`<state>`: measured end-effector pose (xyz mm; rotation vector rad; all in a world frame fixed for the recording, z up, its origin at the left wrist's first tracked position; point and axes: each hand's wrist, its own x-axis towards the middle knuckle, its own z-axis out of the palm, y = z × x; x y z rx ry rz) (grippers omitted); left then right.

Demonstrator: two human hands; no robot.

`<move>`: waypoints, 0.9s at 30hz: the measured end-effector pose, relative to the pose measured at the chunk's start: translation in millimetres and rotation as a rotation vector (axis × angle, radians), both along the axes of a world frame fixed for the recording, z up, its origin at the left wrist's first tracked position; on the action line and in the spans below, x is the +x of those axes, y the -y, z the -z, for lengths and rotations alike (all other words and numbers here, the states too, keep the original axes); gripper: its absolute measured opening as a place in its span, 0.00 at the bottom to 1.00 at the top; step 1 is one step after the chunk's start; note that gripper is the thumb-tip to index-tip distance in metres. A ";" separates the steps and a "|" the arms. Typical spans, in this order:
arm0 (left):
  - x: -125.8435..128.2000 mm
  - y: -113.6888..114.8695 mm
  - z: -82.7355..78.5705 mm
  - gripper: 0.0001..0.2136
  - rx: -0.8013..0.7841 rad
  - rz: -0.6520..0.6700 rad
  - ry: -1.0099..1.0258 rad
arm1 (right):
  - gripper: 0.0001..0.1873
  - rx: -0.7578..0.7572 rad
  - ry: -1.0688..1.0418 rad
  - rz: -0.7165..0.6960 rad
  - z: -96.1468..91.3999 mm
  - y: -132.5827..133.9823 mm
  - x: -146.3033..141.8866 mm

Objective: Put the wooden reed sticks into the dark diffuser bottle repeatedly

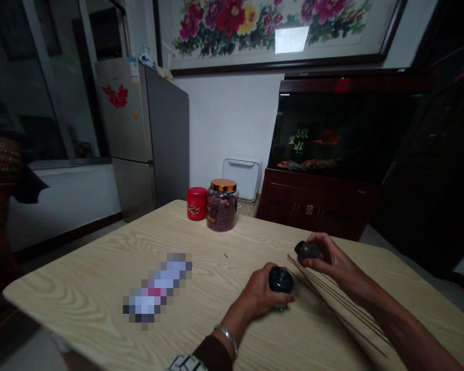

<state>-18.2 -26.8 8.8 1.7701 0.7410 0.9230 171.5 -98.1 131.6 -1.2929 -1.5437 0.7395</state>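
Observation:
My left hand (261, 293) is closed around a small glossy black round pot (281, 279), just above or on the wooden table (232, 319). A small dark brown piece with a rounded body and a narrower end (307, 251) is gripped by my right hand (327, 255); its exact kind is unclear. Several long thin brown sticks (338, 296), like incense sticks, lie under my right hand and forearm. Their far ends are close to the brown piece. The two held things are apart.
A pixelated, blurred-out oblong thing (158, 288) lies on the table's left. At the back stand a red canister (197, 203) and a clear jar with a copper-coloured lid (221, 206). A small dark fragment (226, 255) lies mid-table. Beyond are a fridge (166, 134) and fish tank (332, 134).

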 end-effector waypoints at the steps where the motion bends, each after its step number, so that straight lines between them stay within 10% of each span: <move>1: -0.8 -1.2 0.4 0.32 -0.004 -0.011 0.000 | 0.23 0.006 -0.041 0.069 17.0 3.4 1.0; 9: -1.6 -6.2 -1.1 0.28 0.008 -0.046 0.018 | 0.20 0.026 0.045 0.205 129.5 28.4 -10.5; 27: 0.2 -6.7 -5.8 0.29 -0.029 -0.032 -0.016 | 0.10 -0.253 1.011 0.371 105.8 6.3 54.9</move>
